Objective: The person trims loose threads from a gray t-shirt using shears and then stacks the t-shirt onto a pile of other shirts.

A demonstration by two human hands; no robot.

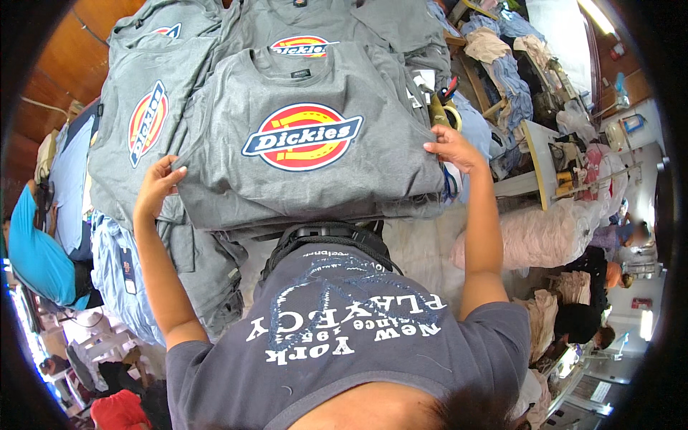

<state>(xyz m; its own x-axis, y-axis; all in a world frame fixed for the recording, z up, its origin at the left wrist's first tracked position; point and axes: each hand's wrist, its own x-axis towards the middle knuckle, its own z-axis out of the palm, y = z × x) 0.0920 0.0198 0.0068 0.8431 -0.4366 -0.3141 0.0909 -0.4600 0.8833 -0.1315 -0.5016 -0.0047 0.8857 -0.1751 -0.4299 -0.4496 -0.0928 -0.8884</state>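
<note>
A folded grey T-shirt (308, 158) with a red, yellow and blue round logo lies on top of a stack in front of me. My left hand (156, 188) grips its left lower corner, fingers curled over the edge. My right hand (453, 147) presses on its right edge, fingers closed on the fabric. More folded grey shirts with the same logo lie to the left (140, 122) and behind (301, 32).
Blue garments (118, 265) hang off the table at the left. A person in a blue top (36, 251) is at the far left. Sewing tables piled with cloth (530, 136) and seated people (595, 272) fill the right side. Scissors and tape (444, 107) lie beside the stack.
</note>
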